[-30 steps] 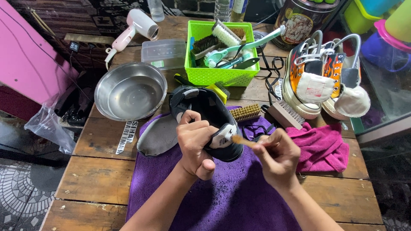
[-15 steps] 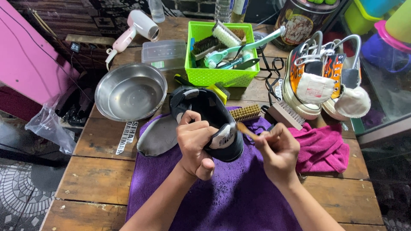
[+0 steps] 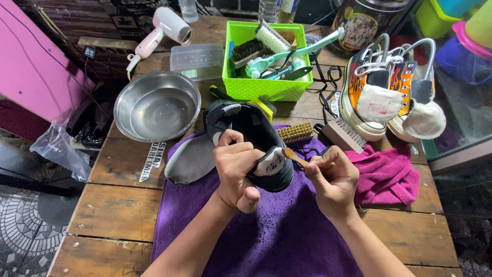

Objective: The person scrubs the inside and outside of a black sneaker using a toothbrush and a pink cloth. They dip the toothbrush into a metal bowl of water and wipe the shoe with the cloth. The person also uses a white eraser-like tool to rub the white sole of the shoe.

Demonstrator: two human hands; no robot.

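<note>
Purple terry cloth [image 3: 266, 241] covers the near part of the worn wooden plank table [image 3: 110, 215], and over it the left hand [image 3: 237, 172] is closed around a black sneaker with a grey heel patch [image 3: 253, 141], holding it tilted with the heel toward the person. The right hand [image 3: 333, 179] pinches a small brush with a pale wooden handle [image 3: 294, 156], its tip touching the heel patch. A grey insole [image 3: 190, 161] lies flat just left of the shoe, partly on the cloth, beside a round steel bowl [image 3: 156, 105]. A narrow white sticker with dark lettering [image 3: 151, 161] is stuck on the planks below the bowl. Behind the shoe stands a lime-green perforated plastic basket [image 3: 266, 87] full of brushes, with a clear lidded plastic box [image 3: 197, 56] to its left and a pink and white hair dryer [image 3: 161, 28] farther back. A crumpled magenta cloth [image 3: 387, 177] sits to the right, near a pair of flame-printed sneakers [image 3: 379, 87].
</note>
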